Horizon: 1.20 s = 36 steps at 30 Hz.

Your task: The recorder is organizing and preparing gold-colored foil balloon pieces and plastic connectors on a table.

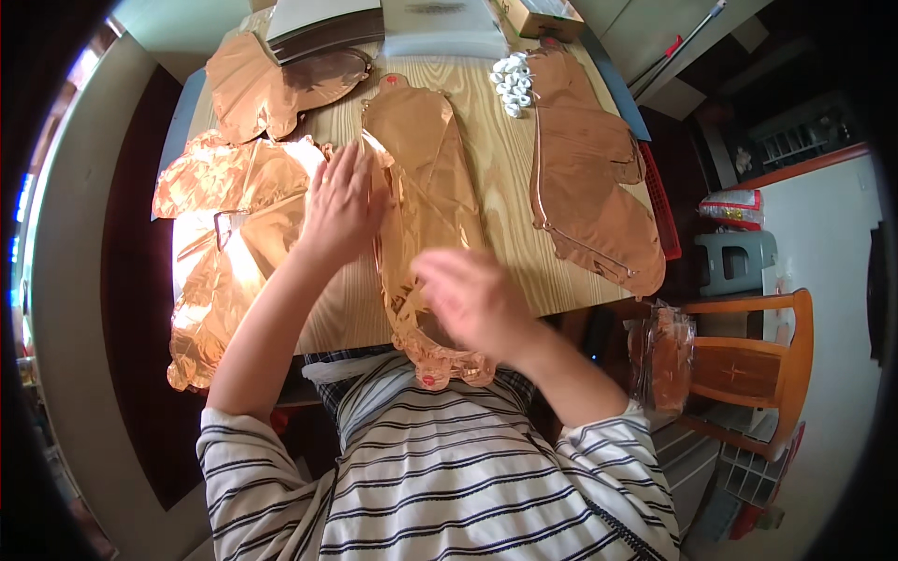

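On the wooden table: head view
Table (486, 150): I see light wood, strewn with flat rose-gold foil balloons.
Centre balloon (426, 201): it lies lengthwise, its near end hanging over the table edge.
Left hand (339, 204): I have it open, fingers spread, pressing flat on the centre balloon's left edge.
Right hand (472, 297): blurred; open, hovering over the centre balloon's lower part.
Left pile (224, 234): crumpled balloons beside my left hand.
White rings (513, 82): a small heap further back.

Light wood tabletop (486, 178) at centre. Wooden chair (753, 369) at 4 o'clock, grey stool (734, 262) just above it. Dark floor (131, 309) at 9 o'clock, w/ bright glare on the tabletop's left.
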### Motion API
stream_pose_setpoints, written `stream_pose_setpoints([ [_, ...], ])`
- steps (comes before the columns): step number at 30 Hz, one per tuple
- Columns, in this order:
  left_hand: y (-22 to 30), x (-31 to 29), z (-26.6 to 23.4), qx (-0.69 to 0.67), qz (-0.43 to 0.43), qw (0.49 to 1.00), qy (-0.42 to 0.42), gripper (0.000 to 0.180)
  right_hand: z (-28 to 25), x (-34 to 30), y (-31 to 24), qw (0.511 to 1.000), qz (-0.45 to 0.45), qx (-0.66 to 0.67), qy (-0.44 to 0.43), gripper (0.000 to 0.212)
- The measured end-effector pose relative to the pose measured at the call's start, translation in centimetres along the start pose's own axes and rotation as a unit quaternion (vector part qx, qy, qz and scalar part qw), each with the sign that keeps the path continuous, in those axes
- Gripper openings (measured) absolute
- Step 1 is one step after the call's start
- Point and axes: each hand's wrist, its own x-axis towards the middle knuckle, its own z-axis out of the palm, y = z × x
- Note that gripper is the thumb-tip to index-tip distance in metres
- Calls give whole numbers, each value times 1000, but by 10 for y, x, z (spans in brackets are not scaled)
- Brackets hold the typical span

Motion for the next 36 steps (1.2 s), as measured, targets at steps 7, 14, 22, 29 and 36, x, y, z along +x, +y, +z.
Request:
stream_pose_setpoints([
  [7, 59, -47, -24, -34, -13, 996, -80, 71, -28, 20, 84, 991, 9, -132, -24, 36],
  [14, 64, -55, -13, -19, -15, 997, -78, 80, -29, 18, 93, 974, -18, -202, -104, 47],
  [22, 60, -58, -22, -13, 16, 995, -93, 82, -31, 14, 95, 972, -32, -205, -111, 48],
  [29, 55, -56, -28, -13, 43, 992, -115, 84, -29, 12, 98, 969, -23, -214, -120, 49],
  [36, 55, -54, -33, -10, 51, 990, -133, 88, -32, 14, 97, 970, -22, -211, -116, 48],
])
